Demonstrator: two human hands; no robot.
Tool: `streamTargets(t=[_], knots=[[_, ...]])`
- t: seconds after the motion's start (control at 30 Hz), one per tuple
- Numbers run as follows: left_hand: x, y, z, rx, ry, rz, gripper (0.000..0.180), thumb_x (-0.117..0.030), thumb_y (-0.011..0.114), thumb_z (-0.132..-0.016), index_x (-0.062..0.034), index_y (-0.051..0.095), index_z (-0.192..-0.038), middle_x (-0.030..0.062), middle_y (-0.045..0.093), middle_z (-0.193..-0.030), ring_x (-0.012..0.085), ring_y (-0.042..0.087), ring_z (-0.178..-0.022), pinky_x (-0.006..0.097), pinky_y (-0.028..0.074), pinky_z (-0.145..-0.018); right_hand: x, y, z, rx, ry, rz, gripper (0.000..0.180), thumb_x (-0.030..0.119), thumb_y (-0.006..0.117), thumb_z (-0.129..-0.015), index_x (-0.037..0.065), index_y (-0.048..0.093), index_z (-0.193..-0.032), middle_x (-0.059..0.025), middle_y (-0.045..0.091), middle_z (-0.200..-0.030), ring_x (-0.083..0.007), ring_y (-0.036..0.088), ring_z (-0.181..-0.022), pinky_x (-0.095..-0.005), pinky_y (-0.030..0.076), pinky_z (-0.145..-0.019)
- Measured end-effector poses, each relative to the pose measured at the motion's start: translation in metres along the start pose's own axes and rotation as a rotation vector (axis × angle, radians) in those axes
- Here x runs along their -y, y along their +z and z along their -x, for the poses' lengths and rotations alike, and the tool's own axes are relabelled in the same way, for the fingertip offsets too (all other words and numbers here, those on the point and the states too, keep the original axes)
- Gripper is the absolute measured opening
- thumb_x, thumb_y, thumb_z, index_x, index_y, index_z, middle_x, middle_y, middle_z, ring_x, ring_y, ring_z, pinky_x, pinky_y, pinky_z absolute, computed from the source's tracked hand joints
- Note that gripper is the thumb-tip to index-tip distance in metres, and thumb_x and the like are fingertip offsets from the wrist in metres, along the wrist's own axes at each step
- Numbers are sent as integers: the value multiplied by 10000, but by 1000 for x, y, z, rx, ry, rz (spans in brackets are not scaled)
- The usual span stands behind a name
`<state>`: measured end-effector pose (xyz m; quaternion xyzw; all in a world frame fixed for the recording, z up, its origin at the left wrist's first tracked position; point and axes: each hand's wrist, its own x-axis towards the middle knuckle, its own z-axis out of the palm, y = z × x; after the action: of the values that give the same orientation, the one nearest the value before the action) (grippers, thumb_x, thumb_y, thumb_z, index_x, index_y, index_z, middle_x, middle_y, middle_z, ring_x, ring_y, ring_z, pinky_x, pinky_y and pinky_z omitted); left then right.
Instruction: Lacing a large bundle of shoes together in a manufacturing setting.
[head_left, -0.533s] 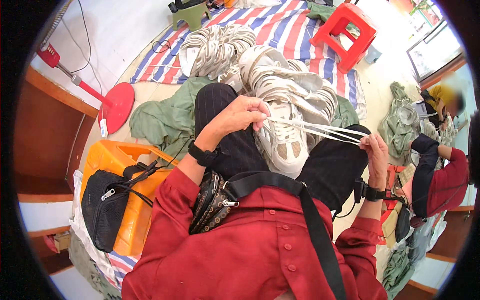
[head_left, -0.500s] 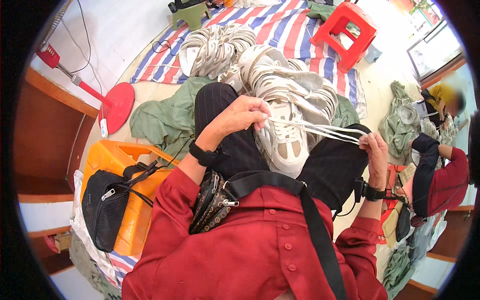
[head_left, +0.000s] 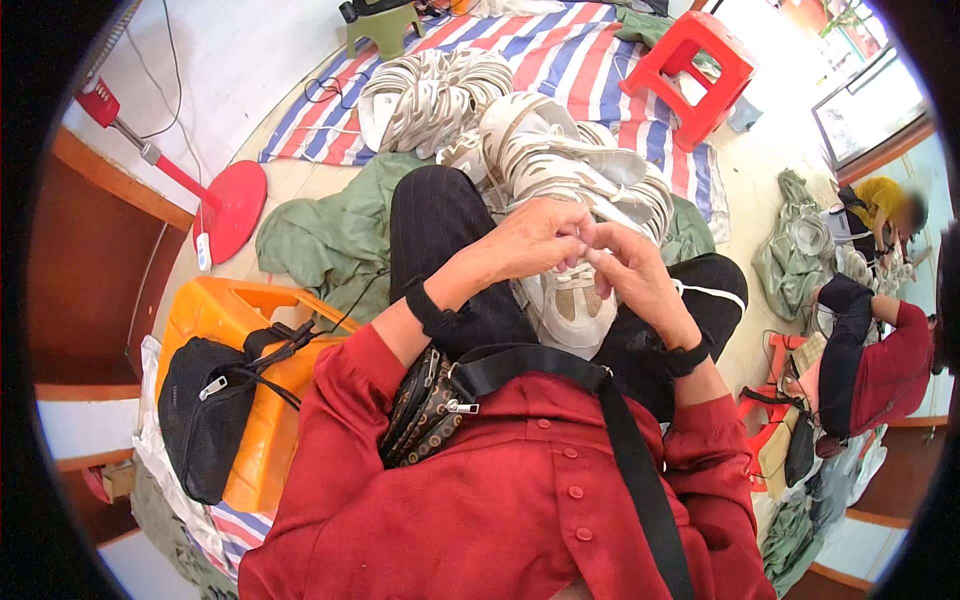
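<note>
Between my knees lies a white and beige sneaker upper [head_left: 572, 308], toe toward me, its laced front partly hidden by my hands. My left hand [head_left: 532, 240] is closed in a pinch right above it. From the other side my right hand [head_left: 637, 268] meets it, thumb and forefinger pinched at the left fingertips. Both pinch the white shoelace [head_left: 718, 293], whose loose length shows past my right hand, across my right knee; the part at the fingertips is mostly hidden. Behind the hands, more uppers [head_left: 575, 165] are nested in a long row.
Another bundle of uppers [head_left: 430, 95] lies on the striped sheet [head_left: 590, 60]. A red stool [head_left: 695, 75] stands beyond on the right, an orange stool [head_left: 265, 455] with a black pouch [head_left: 205, 420] at my left. Green cloth [head_left: 320, 225] lies by my left knee. Other people sit at the right.
My right hand has come in leftward from the stretched laces to meet my left hand over the upper. My left hand has shifted slightly right and down. The lace now drapes over my right knee.
</note>
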<state>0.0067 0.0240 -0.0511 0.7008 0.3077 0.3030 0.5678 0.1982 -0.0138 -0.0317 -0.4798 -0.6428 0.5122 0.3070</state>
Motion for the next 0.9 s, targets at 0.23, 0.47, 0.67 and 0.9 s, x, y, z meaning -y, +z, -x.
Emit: streamTargets(t=[0.23,0.47,0.67,0.9], knots=[[12,0,-11,31,-44,-14,80,-8,569,-813,6,584,-890,67,629,-714,115,604,-672,269,486,-626,-23,-10,-6,41,61,-30,134,141,564,-921,22,602,-873,36,531,-672,-29,490,-577,-205,419,-511],[69,-23,-21,-413,-20,-540,222,-173,569,-737,-20,650,-875,165,660,-844,325,635,-824,393,486,-752,-54,-10,-16,-256,-213,502,65,79,568,-846,18,579,-865,-161,575,-701,-302,583,-624,-381,456,-598],[69,-24,-24,-364,-223,-666,278,-247,562,-772,-45,661,-934,170,664,-875,350,626,-856,433,484,-774,-58,-1,-26,-202,-379,783,92,123,533,-871,38,527,-906,-175,594,-847,-389,585,-748,-469,451,-658],[86,-14,-24,-331,-168,-789,399,-334,606,-768,-37,648,-1031,190,663,-877,365,627,-879,450,478,-817,-56,7,-30,-175,-346,992,90,118,518,-870,33,490,-875,-164,556,-816,-369,583,-772,-460,463,-663]])
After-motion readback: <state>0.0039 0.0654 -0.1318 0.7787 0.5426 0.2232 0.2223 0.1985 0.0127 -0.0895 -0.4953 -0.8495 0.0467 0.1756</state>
